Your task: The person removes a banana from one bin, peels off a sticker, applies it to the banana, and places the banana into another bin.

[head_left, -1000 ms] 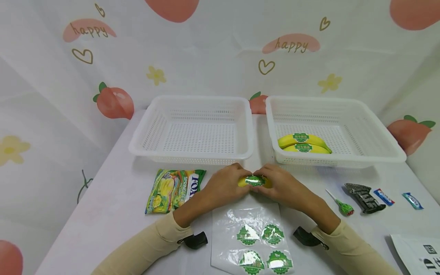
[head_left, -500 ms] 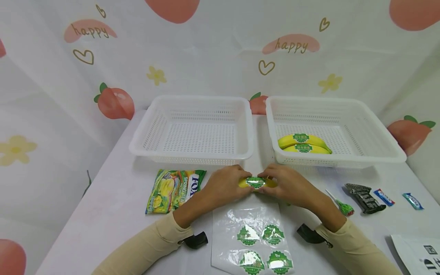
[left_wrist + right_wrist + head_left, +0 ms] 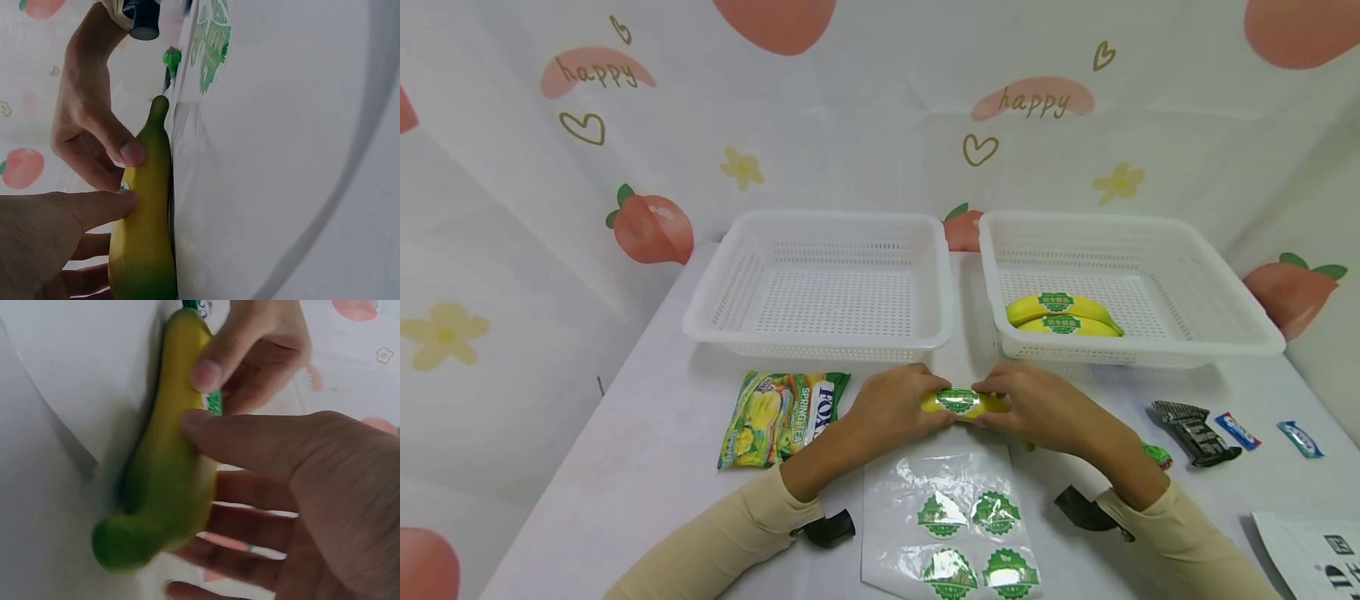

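A yellow banana with a green-tipped stem lies on the table in front of the baskets, a green and white sticker across its top. My left hand holds one end between thumb and fingers. Near the stem end, my right hand grips it the same way, its thumb on the banana in the right wrist view. Both thumbs press close to the sticker, which is mostly hidden in the wrist views. Below the hands lies a clear sheet with several round green stickers.
Two white baskets stand at the back; the right basket holds two stickered bananas, the left basket nothing. A candy bag lies left. On the right are a lollipop, a black packet, small wrapped sweets and white packaging.
My right hand has slid rightward along the banana, away from the left hand, uncovering more of the sticker and covering part of the lollipop. The left hand has barely moved.
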The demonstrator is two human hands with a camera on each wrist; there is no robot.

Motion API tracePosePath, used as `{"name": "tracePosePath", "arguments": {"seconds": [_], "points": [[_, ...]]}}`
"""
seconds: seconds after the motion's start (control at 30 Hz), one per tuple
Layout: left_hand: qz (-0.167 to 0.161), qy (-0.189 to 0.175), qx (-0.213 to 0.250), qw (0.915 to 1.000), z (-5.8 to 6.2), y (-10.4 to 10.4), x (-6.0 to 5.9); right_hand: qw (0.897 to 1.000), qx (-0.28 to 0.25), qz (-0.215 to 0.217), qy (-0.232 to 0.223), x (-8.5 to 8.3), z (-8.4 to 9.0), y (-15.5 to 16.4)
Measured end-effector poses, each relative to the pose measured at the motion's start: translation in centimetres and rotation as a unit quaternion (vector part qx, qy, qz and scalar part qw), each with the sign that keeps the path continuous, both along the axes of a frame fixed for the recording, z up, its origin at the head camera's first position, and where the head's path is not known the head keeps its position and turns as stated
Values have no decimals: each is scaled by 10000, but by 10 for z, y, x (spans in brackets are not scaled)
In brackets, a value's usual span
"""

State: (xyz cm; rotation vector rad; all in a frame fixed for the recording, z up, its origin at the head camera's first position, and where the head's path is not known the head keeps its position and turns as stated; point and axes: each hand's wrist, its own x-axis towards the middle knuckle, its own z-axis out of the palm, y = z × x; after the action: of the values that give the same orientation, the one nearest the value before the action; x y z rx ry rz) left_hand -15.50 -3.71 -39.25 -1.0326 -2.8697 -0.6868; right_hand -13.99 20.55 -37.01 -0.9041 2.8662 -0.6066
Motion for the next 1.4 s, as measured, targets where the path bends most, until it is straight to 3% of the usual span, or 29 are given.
{"name": "tracePosePath", "arguments": {"seconds": [0.1,0.2,0.33,0.43,0.57,0.73,0.87,1.0,1.23,1.4], "points": [[-152,170,45,9997,1,1,0,9997,37,-19,-227,1,1,4],[-494,321,569,9966,5,5,-1,9993,-6,-36,-371,0,0,7],[-1014,282,1779,9784,14,16,-4,9989,-168,-100,-435,0,0,10],[-1138,79,2333,9657,23,27,-6,9980,-319,-132,-527,0,0,11],[-958,-422,2430,9644,31,45,-8,9960,-459,-195,-738,-1,-1,11],[-397,-1044,2376,9649,31,64,-16,9925,-610,-238,-1037,-2,-2,10],[-45,-1353,2640,9550,27,75,-23,9923,-551,-199,-1095,-4,-5,11],[100,-1401,2984,9440,21,80,-27,9922,-487,-200,-1127,-3,-6,13],[191,-945,3019,9485,18,85,-27,9960,-464,-197,-744,4,-3,22],[201,-971,3056,9470,17,86,-26,9982,-288,-290,-437,16,12,38]]}}
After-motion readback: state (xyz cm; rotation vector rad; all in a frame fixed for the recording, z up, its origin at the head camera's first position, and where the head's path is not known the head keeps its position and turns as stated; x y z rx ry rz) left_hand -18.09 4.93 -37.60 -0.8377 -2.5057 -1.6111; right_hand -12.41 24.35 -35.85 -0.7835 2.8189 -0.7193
